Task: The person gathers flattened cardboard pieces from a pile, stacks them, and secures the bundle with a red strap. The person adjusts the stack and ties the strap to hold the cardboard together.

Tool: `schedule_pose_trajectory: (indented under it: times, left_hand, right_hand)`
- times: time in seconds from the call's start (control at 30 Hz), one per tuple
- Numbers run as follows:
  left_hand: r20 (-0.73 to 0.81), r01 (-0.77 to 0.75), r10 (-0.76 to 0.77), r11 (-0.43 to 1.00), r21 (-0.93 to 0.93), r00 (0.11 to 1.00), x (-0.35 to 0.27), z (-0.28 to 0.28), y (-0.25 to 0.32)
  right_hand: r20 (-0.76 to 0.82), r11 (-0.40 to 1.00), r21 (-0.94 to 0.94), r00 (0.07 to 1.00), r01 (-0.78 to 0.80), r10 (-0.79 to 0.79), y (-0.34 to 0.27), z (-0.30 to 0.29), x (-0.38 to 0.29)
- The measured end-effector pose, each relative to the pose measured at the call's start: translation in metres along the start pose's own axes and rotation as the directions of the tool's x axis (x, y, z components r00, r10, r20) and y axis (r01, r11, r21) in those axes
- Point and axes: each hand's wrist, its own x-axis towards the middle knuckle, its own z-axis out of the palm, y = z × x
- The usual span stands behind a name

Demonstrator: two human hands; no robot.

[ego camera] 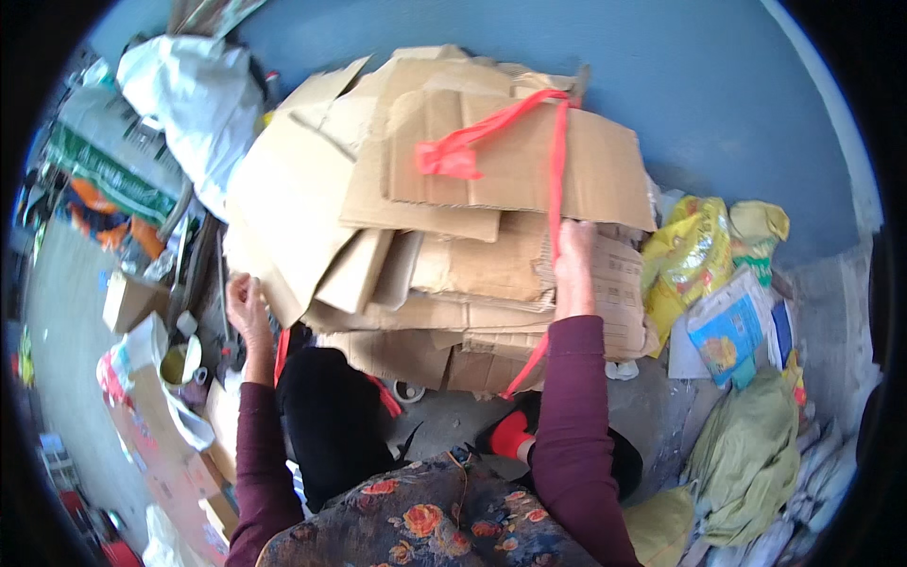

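Observation:
A thick stack of flattened cardboard boxes [482,262] stands before me, its sheets uneven and folded. A red plastic strap [558,163] runs over the top and down the near side, and its loose, crumpled end lies across the upper sheet. My right hand [575,266] is closed around this strap against the stack's front. At the stack's lower left corner is my left hand [246,308], its fingers curled close to a pale cardboard flap [283,241]. Whether it holds anything is not visible. More red strap shows below the stack.
Behind the stack rises a blue wall [708,85]. White sacks [191,99] and a cardboard box [134,301] are on the left. Yellow plastic bags [687,248] and a green sack [751,453] sit on the right. My black-trousered knee [333,418] is close below the stack.

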Motion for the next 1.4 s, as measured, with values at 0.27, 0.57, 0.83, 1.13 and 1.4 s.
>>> schedule_pose_trajectory:
  times: [0.27,0.57,0.83,1.13,1.4]
  left_hand:
    - [0.595,0.69,-0.489,0.705,-0.161,0.638,-0.057,-0.009,-0.103]
    - [0.868,0.909,-0.274,0.093,-0.406,0.415,-0.104,0.007,-0.007]
    - [0.672,0.814,-0.506,0.518,-0.263,0.54,-0.087,0.026,-0.006]
    - [0.72,0.821,-0.453,0.494,-0.288,0.525,-0.079,0.025,-0.046]
    - [0.916,-0.505,-0.086,0.812,0.293,0.392,-0.046,-0.083,0.06]
  right_hand:
    - [0.101,0.979,0.182,0.992,-0.089,0.071,0.003,0.001,-0.005]
    - [0.045,0.983,0.178,0.998,-0.047,0.04,0.013,-0.019,0.02]
    - [0.038,0.979,0.198,0.998,-0.052,0.046,0.009,-0.015,0.015]
    - [0.045,0.979,0.169,0.994,-0.11,0.104,0.009,-0.068,0.021]
    - [0.021,0.949,0.301,0.996,-0.088,0.086,0.031,-0.072,0.037]
